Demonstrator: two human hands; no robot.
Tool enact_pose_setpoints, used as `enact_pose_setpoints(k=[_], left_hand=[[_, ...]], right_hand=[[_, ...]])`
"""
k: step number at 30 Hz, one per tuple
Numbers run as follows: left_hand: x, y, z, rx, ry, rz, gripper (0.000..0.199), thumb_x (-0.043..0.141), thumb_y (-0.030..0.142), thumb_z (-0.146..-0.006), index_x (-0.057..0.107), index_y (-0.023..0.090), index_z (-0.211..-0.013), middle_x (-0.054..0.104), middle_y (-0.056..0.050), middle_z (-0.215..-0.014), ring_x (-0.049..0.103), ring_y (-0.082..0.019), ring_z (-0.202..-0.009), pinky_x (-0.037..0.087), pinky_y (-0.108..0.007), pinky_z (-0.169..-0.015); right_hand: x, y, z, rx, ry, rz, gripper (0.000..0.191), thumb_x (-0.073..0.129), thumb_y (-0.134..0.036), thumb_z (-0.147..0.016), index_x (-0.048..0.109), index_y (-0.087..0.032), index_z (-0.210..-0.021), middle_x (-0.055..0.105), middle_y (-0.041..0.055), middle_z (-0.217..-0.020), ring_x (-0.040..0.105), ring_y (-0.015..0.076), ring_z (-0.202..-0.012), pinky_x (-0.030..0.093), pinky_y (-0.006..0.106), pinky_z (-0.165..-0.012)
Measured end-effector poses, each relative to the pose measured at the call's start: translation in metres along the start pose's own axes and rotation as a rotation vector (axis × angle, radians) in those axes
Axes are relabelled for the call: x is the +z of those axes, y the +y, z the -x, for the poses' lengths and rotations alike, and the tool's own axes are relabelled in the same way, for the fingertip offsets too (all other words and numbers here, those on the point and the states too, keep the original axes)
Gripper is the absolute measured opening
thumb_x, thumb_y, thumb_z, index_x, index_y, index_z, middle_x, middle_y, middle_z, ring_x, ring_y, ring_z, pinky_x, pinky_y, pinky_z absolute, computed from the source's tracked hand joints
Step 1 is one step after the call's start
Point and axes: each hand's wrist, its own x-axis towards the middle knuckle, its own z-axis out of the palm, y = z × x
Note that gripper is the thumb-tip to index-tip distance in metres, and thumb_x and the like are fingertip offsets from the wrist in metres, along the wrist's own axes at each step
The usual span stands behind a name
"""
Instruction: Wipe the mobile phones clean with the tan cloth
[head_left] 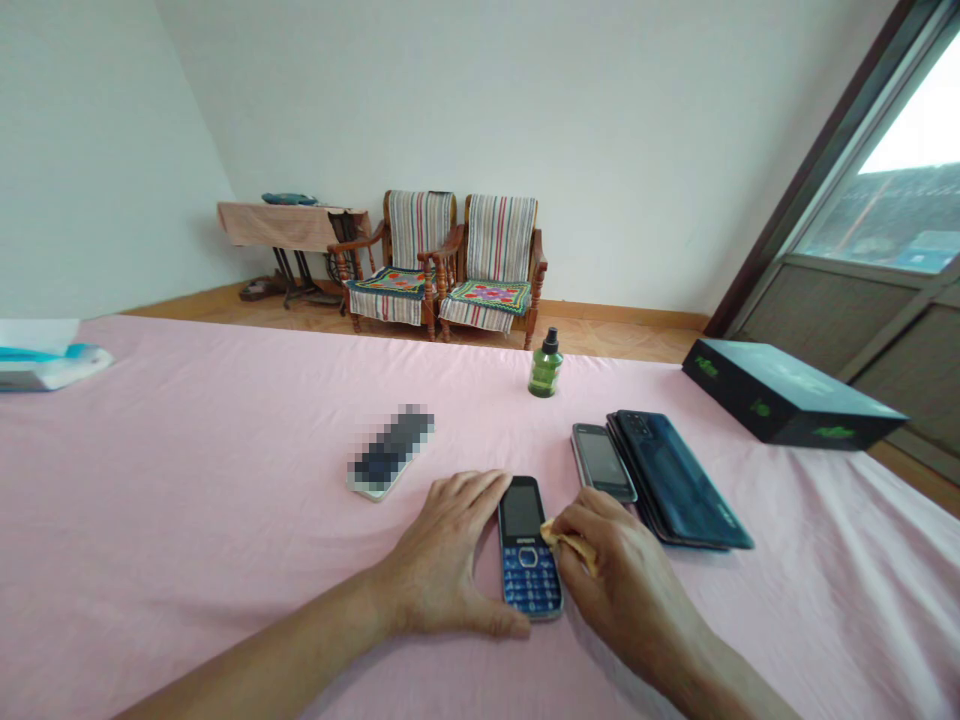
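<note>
A blue keypad mobile phone [529, 580] lies face up on the pink cloth, its screen toward the far side. My left hand [442, 560] steadies it from the left, fingertips at the upper edge and thumb at the lower edge. Pinched in my right hand [619, 560] is a small yellowish cloth [574, 545], which touches the phone's right side by the screen and keys. Just beyond my right hand lie a small grey phone [604, 462] and a stack of dark blue smartphones [679, 485]. Another phone [391, 452], its screen blurred out, rests farther left.
The pink tablecloth [225, 480] has folds at the right. A green spray bottle [546, 365] stands near the far edge, with a black box [787, 395] at the right. A tissue pack [52, 365] lies far left. Two wooden chairs [491, 255] stand beyond.
</note>
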Motion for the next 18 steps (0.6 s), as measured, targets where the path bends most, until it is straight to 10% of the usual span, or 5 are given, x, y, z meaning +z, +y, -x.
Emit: enact_pose_setpoints(k=[18], left_hand=[[-0.001, 0.003, -0.001, -0.003, 0.002, -0.016, 0.112, 0.076, 0.065, -0.054, 0.035, 0.014, -0.144, 0.038, -0.018, -0.148, 0.035, -0.039, -0.133, 0.027, -0.053, -0.111]], right_hand=[[0.012, -0.023, 0.008, -0.228, -0.169, -0.070, 0.024, 0.052, 0.002, -0.075, 0.063, -0.019, -0.074, 0.056, 0.0032, -0.083, 0.050, 0.0182, -0.081, 0.037, 0.030, -0.068]])
